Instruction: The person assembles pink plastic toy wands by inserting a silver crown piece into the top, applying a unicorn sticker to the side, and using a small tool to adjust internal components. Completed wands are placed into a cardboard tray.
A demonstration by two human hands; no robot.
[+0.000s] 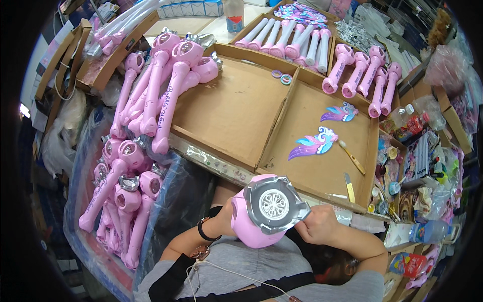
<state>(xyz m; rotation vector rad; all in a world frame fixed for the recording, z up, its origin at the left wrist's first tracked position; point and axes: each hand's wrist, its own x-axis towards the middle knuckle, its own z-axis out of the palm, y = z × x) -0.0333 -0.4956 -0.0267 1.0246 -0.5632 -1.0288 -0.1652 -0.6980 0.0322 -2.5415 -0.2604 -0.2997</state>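
A pink toy wand [254, 240] is held up close in front of my chest, its silver-grey head with a round white patterned disc [273, 204] facing up. My left hand [226, 221] is closed round the pink body, with most of its fingers hidden behind it. At the head's right edge, my right hand [318, 225] is closed with its fingertips against the pointed silver corner. Whether those fingers also pinch some small part cannot be made out. Beyond the hands, a purple and blue wing-shaped piece [314, 143] lies in a cardboard tray [302, 176].
Pink wands [173, 95] are piled at the tray's left, above a plastic-lined bin [83, 201] holding several more. A brush [352, 158] and a yellow cutter [349, 187] lie in the tray. Pink handles [359, 75] stand at the back right. Bottles [430, 232] and clutter fill the right side.
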